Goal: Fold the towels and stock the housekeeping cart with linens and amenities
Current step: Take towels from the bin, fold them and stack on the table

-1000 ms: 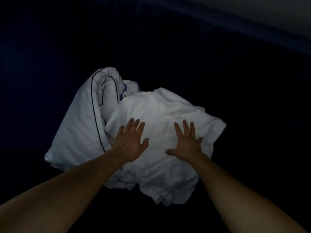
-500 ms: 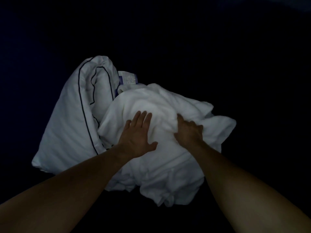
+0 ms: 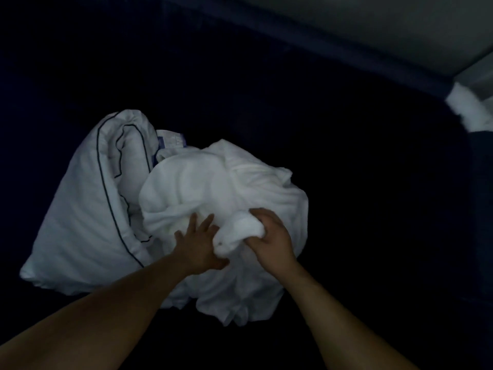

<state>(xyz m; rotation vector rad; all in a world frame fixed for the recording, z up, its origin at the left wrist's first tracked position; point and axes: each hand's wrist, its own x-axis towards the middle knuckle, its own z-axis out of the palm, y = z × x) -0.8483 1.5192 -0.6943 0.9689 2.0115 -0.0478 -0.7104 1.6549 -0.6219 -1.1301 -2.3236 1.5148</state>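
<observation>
Since a second ago: right hand (image 3: 269, 236), then flat, now curls round a bunched fold of the towel (image 3: 213, 182); left hand (image 3: 198, 247) lies straight-fingered on the same heap, holding nothing. Head view: towel crumpled against the right side of the pillow (image 3: 85, 209), on the dark surface (image 3: 346, 182). Advice: find a hem, shake it flat before folding. Count: hands, two; pillow, one; towel, one heap, layers uncertain; white bundle (image 3: 469, 110), far right of pillow, one.

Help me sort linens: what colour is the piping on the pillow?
Dark, navy-looking piping on a white pillow; the head view shows it.
</observation>
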